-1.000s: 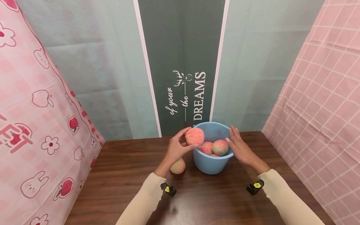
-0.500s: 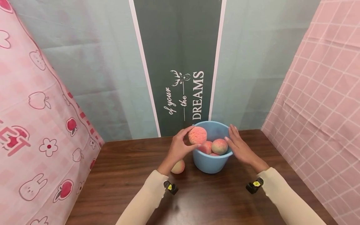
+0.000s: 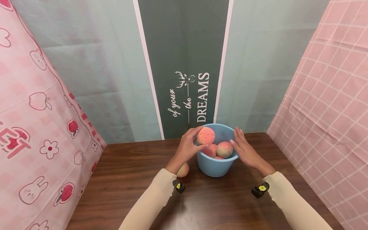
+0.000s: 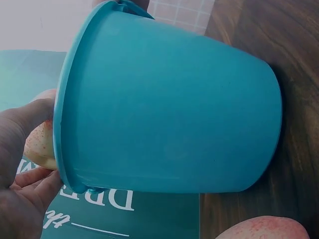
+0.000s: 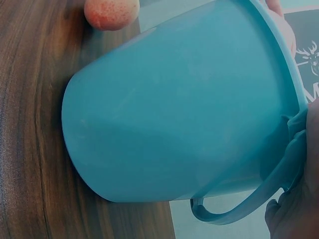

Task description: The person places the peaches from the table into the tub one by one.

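Observation:
A light blue bucket [image 3: 215,167] stands upright on the wooden table, with several peaches inside, among them a pink and green peach [image 3: 225,149]. My left hand [image 3: 186,148] holds a pink peach [image 3: 205,136] between thumb and fingers over the bucket's left rim. In the left wrist view this held peach [image 4: 41,144] is partly hidden by the hand and the rim. At the right rim, my right hand [image 3: 248,152] rests with its fingers extended against the edge. The bucket's handle [image 5: 239,211] hangs beside it in the right wrist view.
Another peach [image 3: 183,170] lies on the table [image 3: 138,163] left of the bucket, partly behind the left wrist. Grey-green cloth with white lettering hangs behind. A printed pink cloth [image 3: 49,127] closes the left side, a pink checked cloth [image 3: 325,105] the right.
My left hand has carried its peach to the right, from beside the bucket's left rim to over the opening. The right hand has stayed at the right rim.

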A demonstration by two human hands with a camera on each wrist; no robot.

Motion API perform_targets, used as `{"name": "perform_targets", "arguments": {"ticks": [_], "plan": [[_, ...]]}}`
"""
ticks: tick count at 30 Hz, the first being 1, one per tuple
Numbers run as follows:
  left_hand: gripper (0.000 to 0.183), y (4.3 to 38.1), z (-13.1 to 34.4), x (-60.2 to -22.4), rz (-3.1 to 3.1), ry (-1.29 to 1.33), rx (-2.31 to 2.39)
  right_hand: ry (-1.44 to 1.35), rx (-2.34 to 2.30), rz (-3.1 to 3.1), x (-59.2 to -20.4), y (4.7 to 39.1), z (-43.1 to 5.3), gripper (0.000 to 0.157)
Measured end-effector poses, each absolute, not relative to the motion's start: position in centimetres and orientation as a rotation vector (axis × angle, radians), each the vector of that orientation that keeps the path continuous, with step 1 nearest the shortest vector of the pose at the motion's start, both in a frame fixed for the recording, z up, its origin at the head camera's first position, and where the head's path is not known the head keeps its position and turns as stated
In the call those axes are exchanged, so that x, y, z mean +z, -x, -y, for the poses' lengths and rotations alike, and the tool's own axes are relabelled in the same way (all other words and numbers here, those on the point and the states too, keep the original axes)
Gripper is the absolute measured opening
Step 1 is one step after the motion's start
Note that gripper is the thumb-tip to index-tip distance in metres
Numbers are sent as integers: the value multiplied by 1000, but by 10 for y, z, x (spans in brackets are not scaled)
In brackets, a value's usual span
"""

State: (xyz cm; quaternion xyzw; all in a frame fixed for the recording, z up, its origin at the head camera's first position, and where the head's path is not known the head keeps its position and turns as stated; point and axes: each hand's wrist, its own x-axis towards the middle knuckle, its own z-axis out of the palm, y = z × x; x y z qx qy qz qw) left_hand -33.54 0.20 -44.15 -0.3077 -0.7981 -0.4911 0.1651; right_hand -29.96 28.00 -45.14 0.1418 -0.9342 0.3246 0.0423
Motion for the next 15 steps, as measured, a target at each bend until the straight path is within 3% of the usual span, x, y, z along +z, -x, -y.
{"name": "perform_targets", "arguments": {"ticks": [15], "plan": [[76, 340, -11, -440, 2356, 861, -1221, -444, 984, 2867, -447, 303, -281, 66]]}}
